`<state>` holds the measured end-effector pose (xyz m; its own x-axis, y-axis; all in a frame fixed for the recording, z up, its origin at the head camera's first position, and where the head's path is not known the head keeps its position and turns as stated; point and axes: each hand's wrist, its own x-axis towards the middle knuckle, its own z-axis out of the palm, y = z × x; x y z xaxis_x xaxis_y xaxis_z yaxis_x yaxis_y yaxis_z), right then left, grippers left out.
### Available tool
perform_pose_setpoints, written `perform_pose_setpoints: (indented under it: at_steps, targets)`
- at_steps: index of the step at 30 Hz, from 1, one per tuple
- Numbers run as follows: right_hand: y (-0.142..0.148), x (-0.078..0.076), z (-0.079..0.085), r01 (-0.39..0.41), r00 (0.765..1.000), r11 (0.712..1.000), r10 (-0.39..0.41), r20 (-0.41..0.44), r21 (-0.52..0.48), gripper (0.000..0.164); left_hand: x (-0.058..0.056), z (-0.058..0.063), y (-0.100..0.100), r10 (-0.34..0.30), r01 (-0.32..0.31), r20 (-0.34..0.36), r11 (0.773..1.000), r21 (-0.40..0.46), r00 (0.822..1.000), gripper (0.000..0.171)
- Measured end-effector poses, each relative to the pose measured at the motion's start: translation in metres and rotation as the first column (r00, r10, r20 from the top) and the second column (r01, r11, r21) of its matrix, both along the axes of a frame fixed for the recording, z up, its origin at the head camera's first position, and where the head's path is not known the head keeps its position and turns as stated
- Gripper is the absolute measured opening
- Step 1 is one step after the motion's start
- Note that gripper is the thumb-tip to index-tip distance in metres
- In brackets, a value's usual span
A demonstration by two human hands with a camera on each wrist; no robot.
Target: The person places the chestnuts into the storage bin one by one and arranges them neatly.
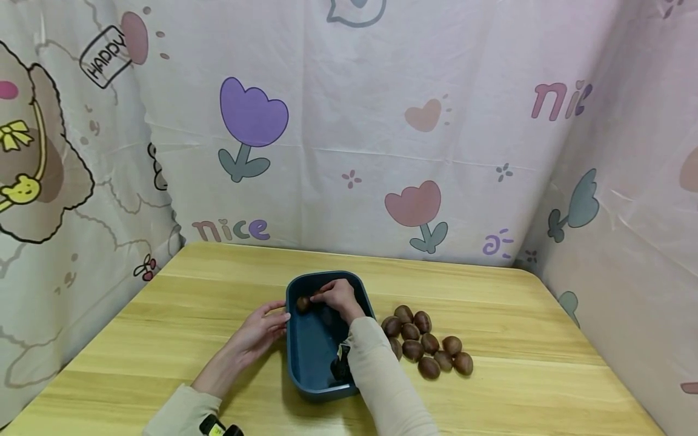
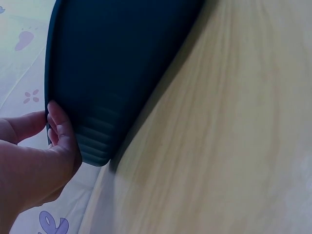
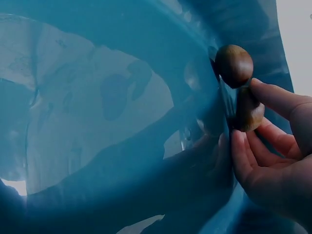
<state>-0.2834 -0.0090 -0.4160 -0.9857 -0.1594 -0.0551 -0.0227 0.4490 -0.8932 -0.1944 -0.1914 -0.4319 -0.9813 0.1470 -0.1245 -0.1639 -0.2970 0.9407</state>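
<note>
A dark blue rectangular plastic bin stands on the wooden table. My left hand holds the bin's left side; in the left wrist view its thumb and fingers pinch the rim. Reaching down inside at the far end, my right hand pinches a chestnut between thumb and fingertips, close to the bin's wall. Right beside it, another brown chestnut lies against that wall, seen also in the head view as a chestnut in the far left corner.
Several loose chestnuts lie in a group on the table just right of the bin, partly behind the right sleeve. A patterned cloth hangs along the table's back and sides.
</note>
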Motion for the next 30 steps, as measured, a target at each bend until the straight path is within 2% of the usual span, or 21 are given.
perform_pose_setpoints:
  at_steps: [12, 16, 19, 21, 26, 30]
  targets:
    - [0.001, 0.000, 0.002, -0.015, 1.000, 0.999, 0.015, 0.019, -0.034, 0.016, 0.000, 0.001, 0.000, -0.006, 0.006, 0.001, 1.000, -0.004, 1.000, 0.040]
    - [0.003, -0.003, 0.007, -0.038, 0.999, 0.999, 0.038, -0.012, 0.000, 0.015, 0.001, 0.001, -0.001, -0.013, 0.013, -0.007, 1.000, 0.000, 1.000, 0.040]
    - [0.006, -0.007, 0.018, -0.099, 0.995, 0.994, 0.100, -0.030, 0.048, 0.018, 0.001, 0.002, 0.000, -0.017, 0.017, -0.009, 1.000, 0.004, 1.000, 0.040]
    - [0.008, -0.010, 0.030, -0.171, 0.985, 0.983, 0.173, -0.021, 0.069, 0.022, 0.001, 0.002, 0.000, -0.020, 0.020, -0.011, 1.000, 0.006, 1.000, 0.041]
    - [0.017, -0.017, 0.064, -0.358, 0.934, 0.931, 0.357, 0.035, 0.068, 0.029, 0.002, 0.003, 0.002, -0.015, 0.015, -0.005, 1.000, 0.016, 1.000, 0.043]
    - [0.026, -0.021, 0.081, -0.413, 0.910, 0.907, 0.413, 0.016, 0.078, 0.029, 0.002, 0.004, 0.002, -0.002, 0.002, 0.001, 1.000, 0.021, 1.000, 0.041]
